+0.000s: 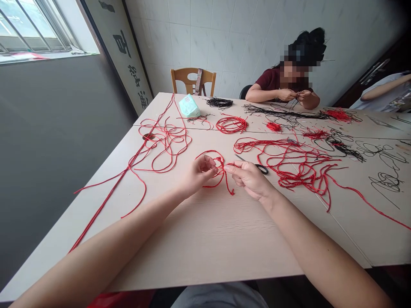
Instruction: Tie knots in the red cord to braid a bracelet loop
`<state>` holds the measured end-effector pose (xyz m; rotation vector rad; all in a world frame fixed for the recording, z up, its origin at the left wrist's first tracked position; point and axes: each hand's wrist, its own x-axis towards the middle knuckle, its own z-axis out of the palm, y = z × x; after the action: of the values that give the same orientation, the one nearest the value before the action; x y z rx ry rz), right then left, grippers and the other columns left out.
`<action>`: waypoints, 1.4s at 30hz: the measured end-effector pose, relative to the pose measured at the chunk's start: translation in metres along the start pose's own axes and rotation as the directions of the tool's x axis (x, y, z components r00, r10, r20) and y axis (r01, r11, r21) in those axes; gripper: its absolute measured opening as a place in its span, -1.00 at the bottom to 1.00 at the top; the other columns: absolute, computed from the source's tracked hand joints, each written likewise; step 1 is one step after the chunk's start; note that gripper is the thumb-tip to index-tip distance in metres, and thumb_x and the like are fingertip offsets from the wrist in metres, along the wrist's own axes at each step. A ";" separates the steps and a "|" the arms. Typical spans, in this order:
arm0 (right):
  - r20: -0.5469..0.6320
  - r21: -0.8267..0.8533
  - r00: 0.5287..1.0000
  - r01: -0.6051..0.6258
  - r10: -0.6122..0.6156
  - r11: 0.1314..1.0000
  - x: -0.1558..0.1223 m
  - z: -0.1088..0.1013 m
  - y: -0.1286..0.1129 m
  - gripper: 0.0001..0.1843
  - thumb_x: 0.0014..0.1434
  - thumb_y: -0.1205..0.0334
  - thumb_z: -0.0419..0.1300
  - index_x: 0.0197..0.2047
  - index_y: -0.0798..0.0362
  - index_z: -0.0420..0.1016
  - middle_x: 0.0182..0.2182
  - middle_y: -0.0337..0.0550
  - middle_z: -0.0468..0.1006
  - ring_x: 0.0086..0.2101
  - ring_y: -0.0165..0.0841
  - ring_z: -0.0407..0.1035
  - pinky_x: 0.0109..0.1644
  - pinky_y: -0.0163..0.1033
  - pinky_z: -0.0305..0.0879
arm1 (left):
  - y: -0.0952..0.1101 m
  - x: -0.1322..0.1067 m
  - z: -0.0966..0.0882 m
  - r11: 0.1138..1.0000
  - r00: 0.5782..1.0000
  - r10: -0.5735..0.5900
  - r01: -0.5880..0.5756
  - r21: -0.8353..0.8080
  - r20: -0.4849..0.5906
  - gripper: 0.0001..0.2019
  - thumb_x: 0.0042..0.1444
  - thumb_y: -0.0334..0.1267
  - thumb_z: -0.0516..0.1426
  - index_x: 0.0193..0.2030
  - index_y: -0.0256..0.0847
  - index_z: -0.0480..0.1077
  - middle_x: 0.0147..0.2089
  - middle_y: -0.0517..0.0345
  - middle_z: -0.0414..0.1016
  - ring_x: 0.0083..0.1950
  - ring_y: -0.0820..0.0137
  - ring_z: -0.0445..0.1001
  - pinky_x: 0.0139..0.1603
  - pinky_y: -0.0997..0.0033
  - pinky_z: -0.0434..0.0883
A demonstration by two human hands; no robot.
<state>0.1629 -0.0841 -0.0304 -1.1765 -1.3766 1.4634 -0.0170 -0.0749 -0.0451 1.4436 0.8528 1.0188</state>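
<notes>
My left hand (201,173) and my right hand (247,177) hover close together above the pale wood-look table (205,261). Both pinch a thin red braided cord (220,167), which forms a loop with a tail hanging toward the tabletop. Black-handled scissors (261,169) lie just beyond my right hand, their blades pointing left toward the cord. A large tangle of red cord (289,164) spreads to the right, and looser red strands (163,141) lie to the left.
A seated person (285,83) across the table works with cords in both hands. Black cords (289,112) and red bundles lie near them. A green packet (189,106) sits at the far edge, with a wooden chair (192,81) behind. Another person's arm (382,87) shows at the right.
</notes>
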 end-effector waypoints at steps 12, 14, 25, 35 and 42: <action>-0.170 -0.078 0.974 0.139 -0.151 0.987 -0.001 0.013 0.007 -0.64 -0.04 -0.02 0.25 -0.33 0.12 0.45 -0.71 -0.44 0.05 -0.66 -0.58 -0.17 -0.59 -0.35 -0.20 | 0.002 -0.005 0.001 0.953 0.996 0.048 -0.021 0.303 -0.081 -0.75 0.03 -0.08 0.13 -0.34 -0.21 0.51 -0.19 0.08 0.41 -0.21 0.38 0.33 -0.23 0.43 0.21; -0.180 -0.132 0.969 0.147 -0.169 0.980 -0.002 0.014 0.007 -0.63 -0.02 -0.03 0.23 -0.31 0.13 0.47 -0.69 -0.42 0.10 -0.65 -0.56 -0.12 -0.57 -0.35 -0.13 | 0.001 -0.004 0.001 0.977 0.997 0.005 0.012 0.212 -0.080 -0.73 0.02 -0.06 0.13 -0.40 -0.24 0.48 -0.20 0.09 0.42 -0.19 0.39 0.33 -0.20 0.44 0.21; -0.162 -0.315 0.954 0.192 -0.252 0.929 0.001 0.012 0.012 -0.59 0.02 -0.07 0.17 -0.28 0.14 0.50 -0.64 -0.29 0.27 -0.58 -0.48 0.08 -0.52 -0.35 -0.01 | 0.002 0.001 -0.005 0.985 0.991 -0.130 0.131 -0.114 0.019 -0.72 0.02 -0.06 0.13 -0.42 -0.27 0.41 -0.39 0.17 0.34 -0.37 0.52 0.22 -0.41 0.51 0.11; -0.221 -0.311 0.943 0.173 -0.249 0.935 -0.001 0.011 0.009 -0.62 0.02 -0.07 0.18 -0.30 0.11 0.48 -0.68 -0.37 0.16 -0.62 -0.52 -0.05 -0.54 -0.35 -0.08 | 0.003 -0.003 0.001 0.976 0.990 0.081 -0.055 0.212 -0.114 -0.75 -0.01 -0.07 0.18 -0.31 -0.21 0.49 -0.23 0.11 0.42 -0.25 0.43 0.29 -0.23 0.45 0.19; -0.206 -0.188 0.958 0.160 -0.198 0.969 0.000 0.014 0.012 -0.65 0.01 -0.03 0.20 -0.32 0.11 0.48 -0.66 -0.38 0.17 -0.64 -0.55 -0.09 -0.56 -0.37 -0.09 | -0.006 -0.002 0.002 0.949 0.982 0.164 -0.132 0.287 -0.089 -0.82 -0.04 -0.15 0.22 -0.31 -0.17 0.53 -0.21 0.08 0.36 -0.09 0.35 0.32 -0.02 0.38 0.20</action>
<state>0.1505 -0.0891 -0.0423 -1.2452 -1.4299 1.0688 -0.0157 -0.0764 -0.0508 1.7236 1.0129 1.1344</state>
